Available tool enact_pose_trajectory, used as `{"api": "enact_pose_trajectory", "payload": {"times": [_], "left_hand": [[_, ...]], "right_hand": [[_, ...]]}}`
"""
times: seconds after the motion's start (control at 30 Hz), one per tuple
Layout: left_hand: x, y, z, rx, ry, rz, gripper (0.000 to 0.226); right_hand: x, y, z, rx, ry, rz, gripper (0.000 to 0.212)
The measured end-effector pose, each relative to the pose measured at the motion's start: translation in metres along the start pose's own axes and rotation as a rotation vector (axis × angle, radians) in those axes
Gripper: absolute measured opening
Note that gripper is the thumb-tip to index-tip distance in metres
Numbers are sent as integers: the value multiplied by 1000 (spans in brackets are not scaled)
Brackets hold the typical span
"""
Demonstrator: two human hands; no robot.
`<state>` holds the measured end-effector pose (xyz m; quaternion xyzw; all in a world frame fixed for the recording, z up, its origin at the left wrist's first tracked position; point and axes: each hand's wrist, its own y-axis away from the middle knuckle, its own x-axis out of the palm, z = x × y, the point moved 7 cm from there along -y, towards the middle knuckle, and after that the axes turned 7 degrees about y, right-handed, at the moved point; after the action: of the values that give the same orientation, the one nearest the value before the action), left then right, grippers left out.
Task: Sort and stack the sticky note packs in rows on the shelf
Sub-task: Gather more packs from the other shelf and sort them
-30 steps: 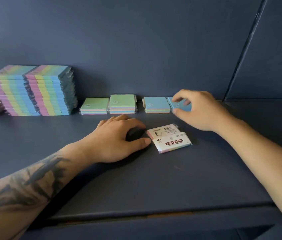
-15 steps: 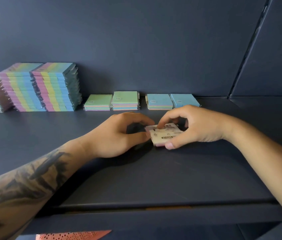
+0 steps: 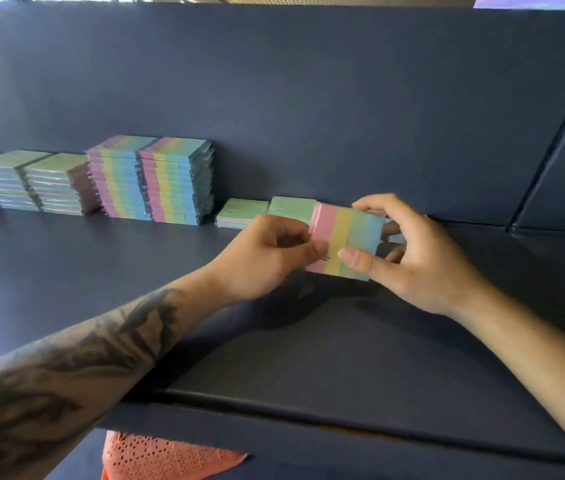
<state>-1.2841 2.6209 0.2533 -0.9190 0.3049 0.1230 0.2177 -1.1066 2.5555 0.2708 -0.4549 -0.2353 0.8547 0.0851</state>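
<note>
Now both hands pinch one striped sticky note pack [image 3: 345,242] above the shelf [image 3: 101,271]; left hand [image 3: 267,258] grips its pink edge; right hand [image 3: 416,254] its blue edge; tall stacks [image 3: 151,180] stand far left.

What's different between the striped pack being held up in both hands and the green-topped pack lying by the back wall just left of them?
The hand-held striped sticky note pack shows pink, yellow, green and blue bands across its face; the green-topped sticky note pack shows one plain pale green face. The striped pack is lifted off the dark blue shelf, pinched between the left hand and right hand; the green-topped pack lies flat, untouched. Both are flat and squarish.
</note>
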Motion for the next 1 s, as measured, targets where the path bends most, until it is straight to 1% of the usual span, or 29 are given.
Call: {"api": "enact_pose_trajectory", "payload": {"times": [0.07,0.1,0.17,0.2,0.27,0.33,0.43,0.57,0.63,0.7,0.77,0.83,0.87,0.97,1.0], "left_hand": [[-8,2,-3,-45,94,-59,31],[-10,5,-3,-69,137,-73,30],[-13,15,-2,-113,196,-102,26],[-15,21,-1,-127,213,-117,25],[-20,32,3,-140,252,-132,28],[-27,40,5,-157,296,-144,30],[-46,47,4,-169,308,-125,26],[-84,51,6,-168,259,-115,40],[-108,55,7,-163,239,-107,39],[-136,61,10,-177,205,-103,47],[-167,68,17,-185,93,-110,62],[-200,77,30,-180,-99,-125,66],[-213,81,37,-178,-227,-101,67],[-237,94,56,-219,-694,65,81],[-243,99,62,-256,-794,121,85]], "right_hand": [[-1,4,15,-104,110,-67,76],[-1,4,22,-142,165,-97,83],[1,4,36,-223,265,-139,89],[3,5,42,-271,280,-144,85],[10,5,50,-343,233,-124,68],[17,2,52,-349,149,-97,56],[26,-8,59,-329,123,-51,58],[43,-28,85,-356,200,-66,58],[56,-44,101,-343,203,-78,54],[70,-64,114,-310,174,-49,50],[80,-89,123,-261,139,-30,49],[89,-120,130,-204,129,-20,51],[94,-136,133,-178,139,-15,52],[107,-180,145,-129,204,13,47],[110,-193,147,-114,236,24,42]]}}
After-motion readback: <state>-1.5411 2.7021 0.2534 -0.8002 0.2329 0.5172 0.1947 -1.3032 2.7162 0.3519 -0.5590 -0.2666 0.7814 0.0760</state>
